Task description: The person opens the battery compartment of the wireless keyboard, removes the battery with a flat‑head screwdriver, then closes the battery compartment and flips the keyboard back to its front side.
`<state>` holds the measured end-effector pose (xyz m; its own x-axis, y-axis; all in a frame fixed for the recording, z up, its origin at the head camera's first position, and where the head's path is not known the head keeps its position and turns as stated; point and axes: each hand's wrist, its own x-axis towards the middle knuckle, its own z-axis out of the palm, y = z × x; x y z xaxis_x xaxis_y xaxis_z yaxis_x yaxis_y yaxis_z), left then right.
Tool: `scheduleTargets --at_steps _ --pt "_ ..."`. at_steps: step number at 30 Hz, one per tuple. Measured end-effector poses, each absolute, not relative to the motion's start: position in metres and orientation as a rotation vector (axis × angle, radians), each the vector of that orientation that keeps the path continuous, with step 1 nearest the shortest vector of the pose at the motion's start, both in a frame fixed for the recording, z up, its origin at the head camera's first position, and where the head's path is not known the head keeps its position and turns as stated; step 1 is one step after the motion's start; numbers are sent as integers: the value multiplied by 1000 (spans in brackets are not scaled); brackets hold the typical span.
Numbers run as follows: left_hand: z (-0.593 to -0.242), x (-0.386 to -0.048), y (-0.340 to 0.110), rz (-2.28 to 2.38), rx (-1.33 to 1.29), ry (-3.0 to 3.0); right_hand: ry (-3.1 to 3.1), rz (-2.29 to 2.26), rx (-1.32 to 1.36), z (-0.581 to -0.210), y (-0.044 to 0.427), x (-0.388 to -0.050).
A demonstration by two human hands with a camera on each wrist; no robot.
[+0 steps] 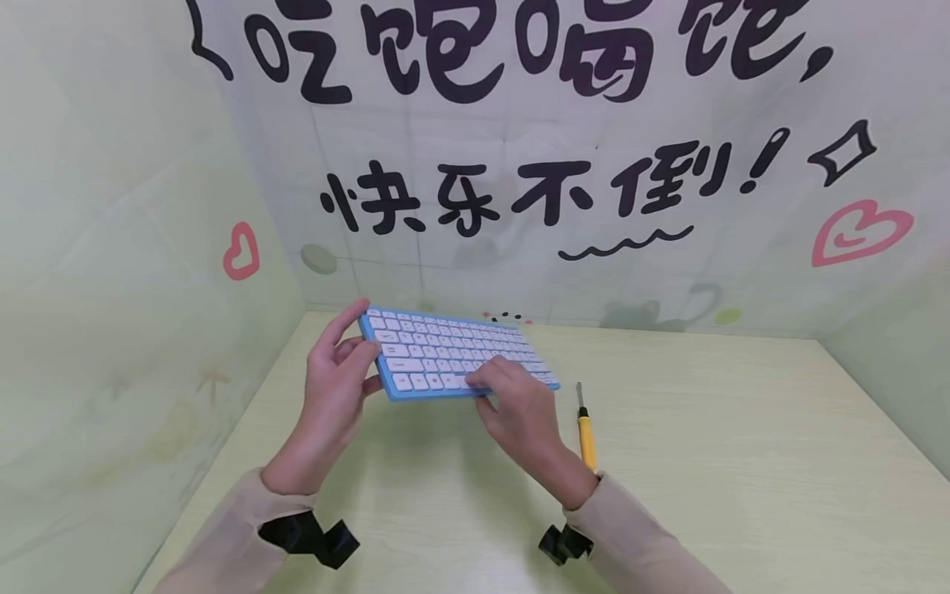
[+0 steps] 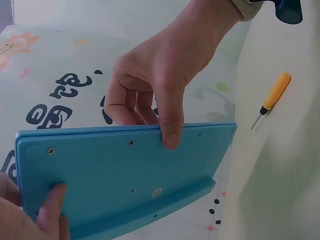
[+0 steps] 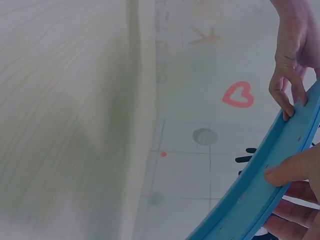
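A light-blue keyboard (image 1: 453,351) with white keys is held tilted above the table, keys facing the head camera. At its left end my left hand (image 1: 334,384) grips the short edge, with fingertips on the back. My right hand (image 1: 523,408) pinches the near long edge, fingers over the keys and thumb underneath. From the left wrist, the keyboard's blue underside (image 2: 100,170) shows several small screws and a raised ridge, and the right thumb (image 2: 171,120) presses against it. The right wrist view catches the underside at a steep angle, with both hands on it.
A screwdriver (image 1: 585,433) with a yellow handle lies on the pale wood table (image 1: 712,429), just right of my right hand. Behind the table hangs a printed cloth (image 1: 505,272) with large black characters. Cloth walls close off both sides.
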<state>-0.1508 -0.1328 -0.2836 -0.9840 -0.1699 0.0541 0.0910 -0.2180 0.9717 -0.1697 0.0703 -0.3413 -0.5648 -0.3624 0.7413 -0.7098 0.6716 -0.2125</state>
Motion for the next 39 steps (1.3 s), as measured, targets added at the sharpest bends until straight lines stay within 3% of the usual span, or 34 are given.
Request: scheduleTargets --at_steps 39 --pt "-254 -163 -90 -2533 -109 -1518 -1933 992 693 -334 81 -180"
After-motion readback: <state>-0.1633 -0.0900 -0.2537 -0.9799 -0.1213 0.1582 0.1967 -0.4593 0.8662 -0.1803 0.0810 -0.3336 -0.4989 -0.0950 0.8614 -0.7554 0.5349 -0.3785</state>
